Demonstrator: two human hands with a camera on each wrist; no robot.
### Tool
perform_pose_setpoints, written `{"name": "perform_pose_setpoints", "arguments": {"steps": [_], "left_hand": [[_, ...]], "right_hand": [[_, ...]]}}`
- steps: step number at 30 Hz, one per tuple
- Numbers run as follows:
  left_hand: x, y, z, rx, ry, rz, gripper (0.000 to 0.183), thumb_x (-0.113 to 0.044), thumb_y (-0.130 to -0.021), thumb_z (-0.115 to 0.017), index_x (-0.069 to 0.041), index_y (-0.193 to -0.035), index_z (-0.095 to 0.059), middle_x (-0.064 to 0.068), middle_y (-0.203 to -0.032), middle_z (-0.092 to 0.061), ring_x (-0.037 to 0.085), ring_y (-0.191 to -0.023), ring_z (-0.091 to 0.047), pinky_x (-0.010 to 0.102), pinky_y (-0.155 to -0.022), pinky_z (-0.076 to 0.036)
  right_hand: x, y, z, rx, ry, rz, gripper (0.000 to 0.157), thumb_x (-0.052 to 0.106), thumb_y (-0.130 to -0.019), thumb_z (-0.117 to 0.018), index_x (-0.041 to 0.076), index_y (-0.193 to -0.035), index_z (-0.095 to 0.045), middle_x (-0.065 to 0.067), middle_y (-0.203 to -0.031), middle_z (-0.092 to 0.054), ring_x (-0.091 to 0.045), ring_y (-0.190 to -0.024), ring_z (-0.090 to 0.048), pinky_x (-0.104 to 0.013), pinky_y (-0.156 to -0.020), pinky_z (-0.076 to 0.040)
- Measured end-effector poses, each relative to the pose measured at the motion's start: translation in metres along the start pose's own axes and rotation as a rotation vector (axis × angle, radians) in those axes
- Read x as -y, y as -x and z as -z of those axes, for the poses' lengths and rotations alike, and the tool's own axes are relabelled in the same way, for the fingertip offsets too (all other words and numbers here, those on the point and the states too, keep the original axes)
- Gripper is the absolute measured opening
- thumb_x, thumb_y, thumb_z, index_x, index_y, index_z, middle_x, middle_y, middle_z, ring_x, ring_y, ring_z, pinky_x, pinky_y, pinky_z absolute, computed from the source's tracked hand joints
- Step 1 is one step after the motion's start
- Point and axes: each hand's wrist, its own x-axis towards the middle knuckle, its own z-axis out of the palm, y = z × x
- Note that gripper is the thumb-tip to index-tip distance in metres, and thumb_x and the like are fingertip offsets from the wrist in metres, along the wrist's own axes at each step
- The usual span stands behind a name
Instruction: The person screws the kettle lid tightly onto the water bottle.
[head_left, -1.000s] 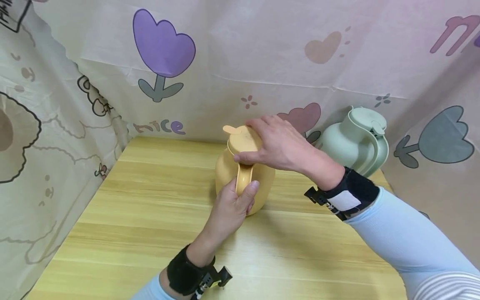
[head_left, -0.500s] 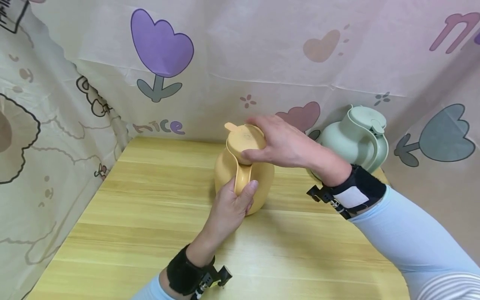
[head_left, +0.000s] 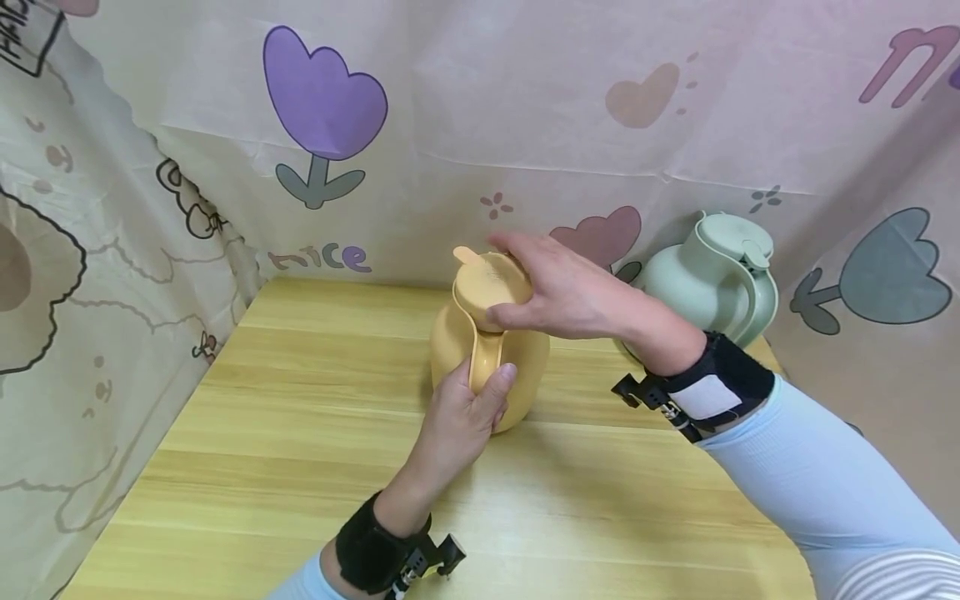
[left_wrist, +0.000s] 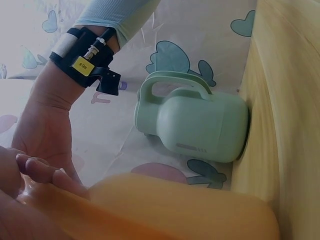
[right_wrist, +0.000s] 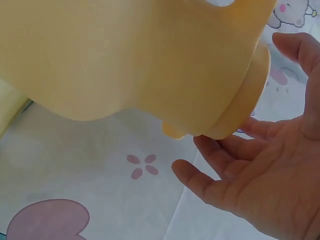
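Observation:
A yellow thermos jug [head_left: 448, 346] stands on the wooden table, its handle [head_left: 484, 367] turned toward me. My left hand [head_left: 459, 417] grips that handle, thumb along its side. Over the top, my right hand [head_left: 566, 287] holds the round yellow lid [head_left: 487, 285], thumb at the near side and fingers reaching round the far side. A small tab [head_left: 467, 255] sticks out from the lid toward the back left. Seen by the right wrist camera, the fingers [right_wrist: 220, 155] curve beside the lid's rim [right_wrist: 242, 107]. The jug's inside is hidden.
A pale green thermos jug [head_left: 686, 279] with its lid on stands at the table's back right, behind my right forearm. Patterned cloth [head_left: 450, 100] hangs along the back and sides. The wooden tabletop [head_left: 247, 433] spreads around the yellow jug.
The lid has turned clockwise a little, its tab swinging from the left toward the back. My right hand has shifted slightly right with it. The left hand keeps its hold on the handle.

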Motion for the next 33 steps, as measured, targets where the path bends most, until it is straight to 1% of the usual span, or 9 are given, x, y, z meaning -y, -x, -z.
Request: {"name": "perform_pose_setpoints", "arguments": {"steps": [3, 9, 14, 17, 20, 23, 26, 28, 33], "left_hand": [[-0.0005, 0.0002, -0.0001, -0.003, -0.003, -0.005, 0.035, -0.042, -0.098, -0.053, -0.011, -0.084, -0.052, 0.006, -0.058, -0.047, 0.016, -0.049, -0.045, 0.027, -0.047, -0.038], [-0.0008, 0.0003, -0.0004, -0.003, -0.004, -0.001, 0.035, -0.043, -0.098, -0.053, -0.011, -0.084, -0.052, 0.006, -0.058, -0.047, 0.016, -0.049, -0.044, 0.027, -0.048, -0.038], [0.0001, 0.0001, -0.0006, -0.002, -0.004, -0.001, 0.035, -0.043, -0.098, -0.053, -0.011, -0.084, -0.052, 0.006, -0.058, -0.047, 0.016, -0.049, -0.044, 0.027, -0.047, -0.037], [0.001, 0.0002, -0.0002, -0.002, -0.004, -0.003, 0.035, -0.043, -0.098, -0.053, -0.011, -0.084, -0.052, 0.006, -0.058, -0.047, 0.016, -0.049, -0.044, 0.027, -0.048, -0.037], [0.0015, 0.0006, 0.0005, -0.002, 0.0, -0.003, 0.035, -0.043, -0.098, -0.052, -0.011, -0.085, -0.052, 0.006, -0.059, -0.047, 0.016, -0.049, -0.044, 0.027, -0.048, -0.038], [0.0015, 0.0011, 0.001, -0.002, 0.006, -0.005, 0.035, -0.043, -0.098, -0.052, -0.011, -0.086, -0.052, 0.006, -0.059, -0.046, 0.016, -0.049, -0.044, 0.027, -0.047, -0.037], [0.0013, 0.001, 0.0008, -0.001, 0.008, -0.005, 0.034, -0.043, -0.098, -0.052, -0.011, -0.086, -0.052, 0.006, -0.059, -0.046, 0.016, -0.05, -0.044, 0.027, -0.047, -0.037], [0.0011, 0.001, 0.0004, -0.001, 0.008, -0.006, 0.034, -0.043, -0.098, -0.052, -0.011, -0.087, -0.052, 0.006, -0.059, -0.047, 0.016, -0.05, -0.044, 0.027, -0.047, -0.037], [0.0001, 0.0009, -0.0003, -0.004, 0.006, -0.003, 0.034, -0.043, -0.098, -0.053, -0.011, -0.087, -0.053, 0.005, -0.059, -0.047, 0.015, -0.05, -0.044, 0.027, -0.047, -0.038]], "right_hand": [[-0.0011, -0.0004, -0.0016, -0.007, 0.006, 0.006, 0.082, 0.051, -0.079, -0.07, 0.015, -0.144, -0.036, -0.005, -0.134, -0.05, -0.019, -0.119, -0.045, -0.042, -0.1, -0.04], [-0.0036, -0.001, -0.0065, -0.047, 0.028, -0.035, 0.085, 0.063, -0.077, -0.068, 0.013, -0.14, -0.041, -0.005, -0.134, -0.051, -0.024, -0.123, -0.043, -0.046, -0.101, -0.04], [-0.0045, -0.0012, -0.0062, -0.057, 0.013, -0.038, 0.089, 0.068, -0.074, -0.067, 0.012, -0.138, -0.042, -0.004, -0.131, -0.051, -0.024, -0.122, -0.044, -0.046, -0.1, -0.04], [-0.005, -0.0011, -0.003, -0.046, -0.006, -0.018, 0.088, 0.065, -0.074, -0.069, 0.012, -0.14, -0.041, -0.004, -0.129, -0.052, -0.023, -0.12, -0.045, -0.044, -0.1, -0.039], [-0.0048, -0.0014, 0.0002, -0.025, -0.03, 0.029, 0.085, 0.054, -0.077, -0.072, 0.011, -0.141, -0.039, -0.005, -0.127, -0.052, -0.02, -0.115, -0.047, -0.042, -0.099, -0.04], [-0.0039, -0.0016, 0.001, -0.004, -0.048, 0.055, 0.081, 0.046, -0.078, -0.073, 0.01, -0.141, -0.039, -0.005, -0.124, -0.053, -0.018, -0.109, -0.048, -0.04, -0.096, -0.042], [-0.0038, -0.0016, -0.0012, -0.007, -0.051, 0.05, 0.078, 0.044, -0.078, -0.073, 0.011, -0.14, -0.04, -0.005, -0.123, -0.053, -0.017, -0.107, -0.048, -0.039, -0.094, -0.042], [-0.0039, -0.0016, -0.003, -0.019, -0.042, 0.035, 0.077, 0.046, -0.078, -0.073, 0.012, -0.139, -0.042, -0.004, -0.124, -0.053, -0.018, -0.11, -0.048, -0.04, -0.096, -0.042], [-0.0039, -0.0008, -0.005, -0.043, -0.009, -0.019, 0.082, 0.061, -0.075, -0.071, 0.014, -0.137, -0.044, -0.002, -0.131, -0.052, -0.023, -0.119, -0.045, -0.045, -0.099, -0.04]]}}
